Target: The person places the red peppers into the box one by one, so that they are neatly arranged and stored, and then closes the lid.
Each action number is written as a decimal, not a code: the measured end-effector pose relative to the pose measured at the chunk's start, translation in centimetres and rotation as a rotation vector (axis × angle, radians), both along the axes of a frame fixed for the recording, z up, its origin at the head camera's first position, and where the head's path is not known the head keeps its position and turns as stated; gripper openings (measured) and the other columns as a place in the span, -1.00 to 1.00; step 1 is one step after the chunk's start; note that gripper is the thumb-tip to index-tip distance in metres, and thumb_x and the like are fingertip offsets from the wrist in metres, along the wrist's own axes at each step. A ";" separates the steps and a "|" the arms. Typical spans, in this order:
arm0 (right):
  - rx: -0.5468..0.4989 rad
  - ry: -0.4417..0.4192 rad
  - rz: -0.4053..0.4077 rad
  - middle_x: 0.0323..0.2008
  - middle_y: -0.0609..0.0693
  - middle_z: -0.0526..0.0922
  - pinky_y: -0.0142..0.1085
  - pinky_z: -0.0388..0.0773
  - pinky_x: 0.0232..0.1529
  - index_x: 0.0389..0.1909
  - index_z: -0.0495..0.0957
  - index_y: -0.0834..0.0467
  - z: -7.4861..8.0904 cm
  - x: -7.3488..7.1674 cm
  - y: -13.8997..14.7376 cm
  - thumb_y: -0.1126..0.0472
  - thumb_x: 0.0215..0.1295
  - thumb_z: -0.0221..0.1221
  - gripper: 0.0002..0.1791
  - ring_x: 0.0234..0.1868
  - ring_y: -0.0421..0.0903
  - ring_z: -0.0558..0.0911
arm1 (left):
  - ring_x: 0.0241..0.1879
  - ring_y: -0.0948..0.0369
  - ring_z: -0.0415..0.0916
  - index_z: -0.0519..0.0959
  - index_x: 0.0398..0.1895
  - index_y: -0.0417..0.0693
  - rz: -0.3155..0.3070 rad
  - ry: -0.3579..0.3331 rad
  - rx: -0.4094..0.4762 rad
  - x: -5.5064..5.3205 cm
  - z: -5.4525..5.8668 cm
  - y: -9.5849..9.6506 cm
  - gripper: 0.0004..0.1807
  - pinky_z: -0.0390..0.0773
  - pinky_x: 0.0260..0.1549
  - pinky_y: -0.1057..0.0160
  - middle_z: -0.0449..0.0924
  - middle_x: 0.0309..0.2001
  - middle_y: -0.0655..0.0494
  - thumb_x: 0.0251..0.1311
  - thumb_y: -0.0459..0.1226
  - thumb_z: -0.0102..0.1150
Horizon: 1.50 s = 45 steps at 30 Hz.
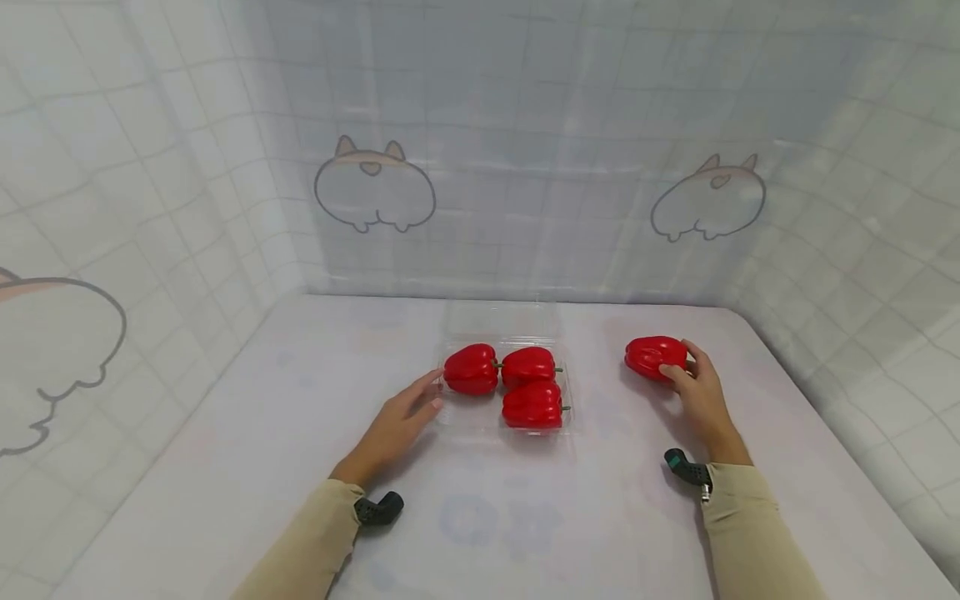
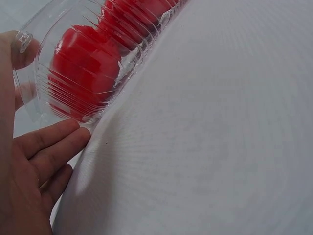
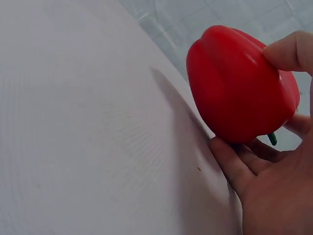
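Right hand [image 1: 705,396] grips a glossy red, lobed, green-stemmed bell pepper [image 1: 651,357], at three o'clock from an open clear-plastic box [image 1: 471,415].
Left hand [image 1: 393,425], fingers extended, touches the box's nine-o'clock side; three similar red peppers [image 1: 531,406] lie inside.

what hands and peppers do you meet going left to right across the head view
left hand → single red pepper at the left of the clear box → pair of red peppers at its right, one behind the other → pepper being held → right hand
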State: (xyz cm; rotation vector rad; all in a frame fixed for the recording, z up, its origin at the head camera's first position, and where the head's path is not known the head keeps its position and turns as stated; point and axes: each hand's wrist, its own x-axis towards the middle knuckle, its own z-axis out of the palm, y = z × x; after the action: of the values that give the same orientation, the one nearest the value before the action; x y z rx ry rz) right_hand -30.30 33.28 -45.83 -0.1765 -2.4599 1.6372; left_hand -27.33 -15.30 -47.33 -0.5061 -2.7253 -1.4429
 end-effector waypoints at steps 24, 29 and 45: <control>-0.693 -0.001 0.129 0.50 0.02 0.01 -0.21 0.41 0.30 0.55 -0.16 0.04 2.2 -1.1 -4.4 0.07 0.49 0.11 -0.19 0.39 -0.01 0.18 | 0.38 0.08 0.32 0.23 0.52 0.43 0.033 -0.001 -0.007 0.0 -0.2 0.1 -0.40 0.30 0.31 -0.21 0.47 0.33 0.14 0.46 -0.03 0.07; -0.721 -0.009 0.139 0.48 0.01 0.04 -0.07 0.39 0.32 0.51 -0.13 0.03 3.0 -1.0 -5.9 0.10 0.44 0.18 -0.18 0.36 -0.04 0.21 | 0.40 0.06 0.29 0.23 0.52 0.42 0.035 -0.011 0.000 0.0 -0.1 0.0 -0.40 0.26 0.32 -0.22 0.45 0.35 0.12 0.46 -0.04 0.08; -0.685 0.043 0.170 0.43 0.01 0.14 -0.04 0.44 0.27 0.46 -0.03 0.05 4.1 -0.3 -7.7 0.13 0.41 0.21 -0.24 0.34 -0.01 0.27 | 0.38 0.08 0.33 0.22 0.52 0.46 0.027 -0.012 0.002 0.1 0.0 0.0 -0.39 0.30 0.30 -0.23 0.45 0.34 0.15 0.46 -0.04 0.08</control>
State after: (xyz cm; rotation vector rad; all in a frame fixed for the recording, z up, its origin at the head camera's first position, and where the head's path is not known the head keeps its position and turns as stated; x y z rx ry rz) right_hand -30.59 25.60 -41.77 -0.0166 -1.8264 2.4657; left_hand -27.22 -15.28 -47.35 -0.4599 -2.7283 -1.4477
